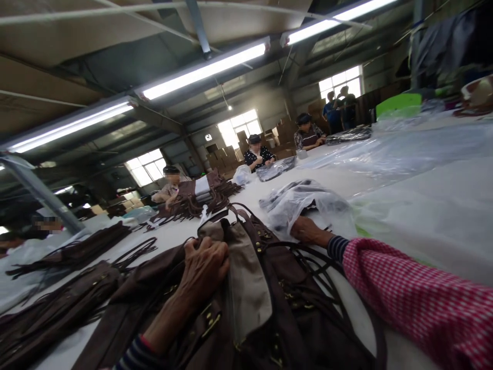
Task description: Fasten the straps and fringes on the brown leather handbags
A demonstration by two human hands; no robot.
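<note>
A dark brown handbag (304,313) with brass fittings and long straps lies before me, its zipped opening spread to show a grey-beige lining (248,288). My left hand (206,262) is closed with curled fingers on the bag's upper edge beside the lining. To the right, my right hand (311,229) reaches into the folds of a clear plastic bag (339,203) that has something dark grey inside. Its fingers are partly hidden by the plastic and seem closed on it.
More brown bags (57,293) lie on the white table (173,234) to the left. A stack of brown bags (185,198) stands farther back, near a co-worker (169,187). Plastic sheets (416,154) cover the right side. Other people sit across the table.
</note>
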